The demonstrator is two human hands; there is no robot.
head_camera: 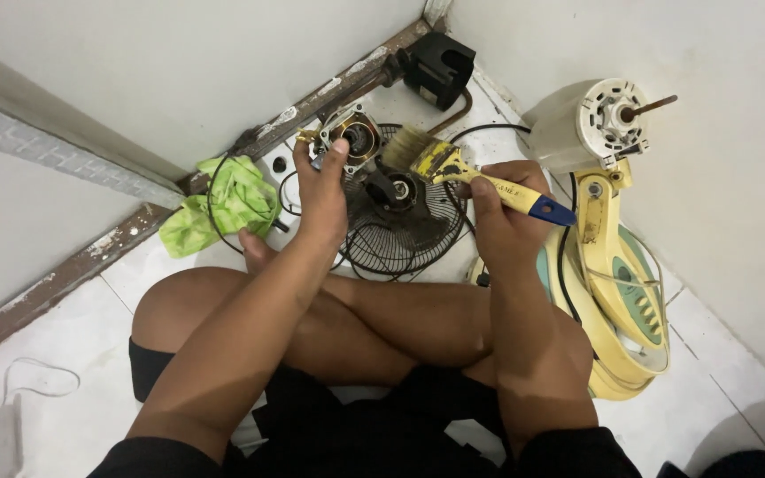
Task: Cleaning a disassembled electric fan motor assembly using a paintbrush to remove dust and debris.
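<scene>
Head view: left hand [322, 196] grip pinches motor part [353, 137]; right hand [499, 205] clasps paintbrush [453, 168] beside it.

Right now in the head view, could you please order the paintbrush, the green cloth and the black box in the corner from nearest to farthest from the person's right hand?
1. Paintbrush: held in the right hand.
2. Green cloth: far left, against the wall, beyond the left hand.
3. Black box: up in the corner. Its gap looks much like the cloth's, so 2 and 3 are too close to call.
</scene>
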